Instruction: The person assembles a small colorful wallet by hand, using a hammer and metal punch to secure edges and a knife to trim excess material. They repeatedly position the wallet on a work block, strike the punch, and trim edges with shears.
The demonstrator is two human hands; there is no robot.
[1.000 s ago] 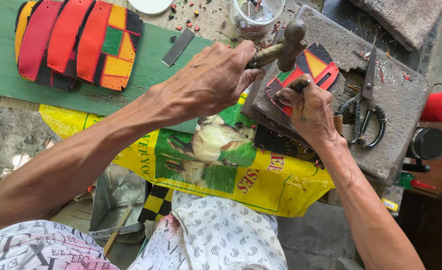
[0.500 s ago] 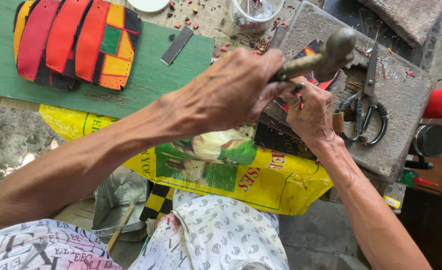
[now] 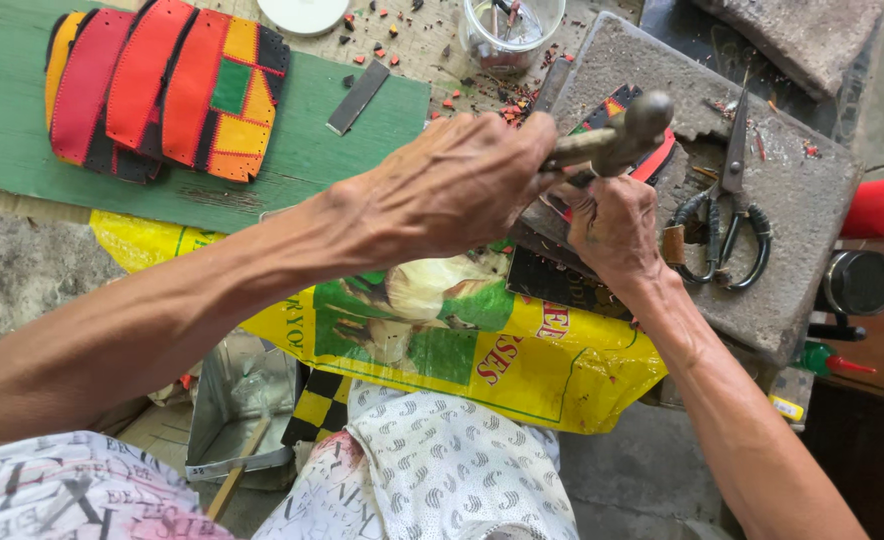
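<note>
Hammer raised over a leather piece on the stone block.

The left hand (image 3: 452,190), fist clenched round the hammer (image 3: 612,140), holds its head about where it was half a second ago, higher than a second back. The right hand (image 3: 614,225) still pinches the red-and-black leather piece (image 3: 652,160) against the stone block (image 3: 802,200), beside the scissors (image 3: 727,215).
</note>
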